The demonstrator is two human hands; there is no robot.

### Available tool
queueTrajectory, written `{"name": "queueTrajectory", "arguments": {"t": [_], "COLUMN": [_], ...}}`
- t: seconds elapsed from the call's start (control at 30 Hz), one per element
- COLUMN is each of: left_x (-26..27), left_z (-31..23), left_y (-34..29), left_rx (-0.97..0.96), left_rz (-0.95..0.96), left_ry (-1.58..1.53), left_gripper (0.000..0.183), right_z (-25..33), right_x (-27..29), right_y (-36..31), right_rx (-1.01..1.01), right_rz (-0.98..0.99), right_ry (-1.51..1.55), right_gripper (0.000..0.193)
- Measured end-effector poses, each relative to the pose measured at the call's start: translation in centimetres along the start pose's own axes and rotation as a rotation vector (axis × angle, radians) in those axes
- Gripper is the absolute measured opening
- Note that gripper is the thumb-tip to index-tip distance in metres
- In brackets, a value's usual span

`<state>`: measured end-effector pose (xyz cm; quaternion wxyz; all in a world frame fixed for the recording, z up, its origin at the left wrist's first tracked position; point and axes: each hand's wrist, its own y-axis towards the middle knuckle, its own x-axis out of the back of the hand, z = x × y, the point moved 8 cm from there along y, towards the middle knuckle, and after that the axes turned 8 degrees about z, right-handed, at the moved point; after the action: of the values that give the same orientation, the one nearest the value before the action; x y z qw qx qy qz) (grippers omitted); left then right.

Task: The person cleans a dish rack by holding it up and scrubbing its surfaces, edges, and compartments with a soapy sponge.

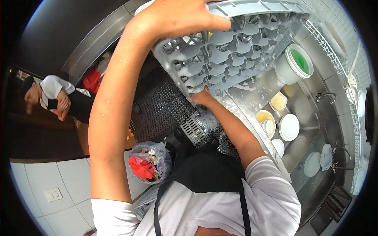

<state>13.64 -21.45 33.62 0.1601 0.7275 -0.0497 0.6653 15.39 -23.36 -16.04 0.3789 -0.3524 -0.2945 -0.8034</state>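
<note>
A grey plastic dishwasher rack (pixel 232 53) with open compartments stands tilted up on edge in front of me, wet with suds. My left hand (pixel 185 17) grips its upper rim, the thumb stretched along the near side and the other fingers partly cut off by the top of the picture. Down at the rack's lower corner, my right hand (pixel 201 97) is closed on the edge, its fingertips mostly hidden. Under the rack's right part lies a wet metal counter (pixel 252 94). Water drops show on my left forearm.
At right, a white bucket (pixel 282 69) with green inside stands by a steel sink (pixel 309 131) holding plates (pixel 289 127) and containers. A trash bag (pixel 163 157) stands on the floor near a drain grate (pixel 193 130) and black mat (pixel 151 106). Another person (pixel 59 96) stands at left, arms crossed.
</note>
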Motion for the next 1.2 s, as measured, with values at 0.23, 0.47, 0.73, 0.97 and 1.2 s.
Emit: {"name": "queueTrajectory", "arguments": {"t": [0.23, 0.47, 0.73, 0.97, 1.2], "left_x": [-0.4, -0.2, 0.0, 0.3, 0.7], "left_z": [1.8, 1.2, -0.7, -0.6, -2.0], "left_y": [-0.6, 0.6, 0.6, -0.1, -0.7], "left_rx": [0.043, 0.072, 0.061, 0.157, 0.101], "left_rz": [0.045, 0.083, 0.099, 0.094, 0.063], "left_ry": [0.090, 0.095, -0.018, -0.005, 0.004], "left_gripper": [0.088, 0.088, 0.089, 0.085, 0.084], "right_z": [4.0, 3.5, 4.0, 4.5, 4.7], "right_x": [1.0, 2.2, 1.5, 2.6, 2.5], "right_y": [-1.6, -9.7, -5.2, -4.1, -3.8], "right_rx": [-0.068, -0.170, -0.237, 0.136, 0.042], "right_rz": [0.324, 0.130, -0.052, -0.134, 0.100], "right_ry": [-0.256, -0.389, -0.163, -0.688, -0.380], "right_gripper": [0.041, 0.040, 0.044, 0.033, 0.019]}}
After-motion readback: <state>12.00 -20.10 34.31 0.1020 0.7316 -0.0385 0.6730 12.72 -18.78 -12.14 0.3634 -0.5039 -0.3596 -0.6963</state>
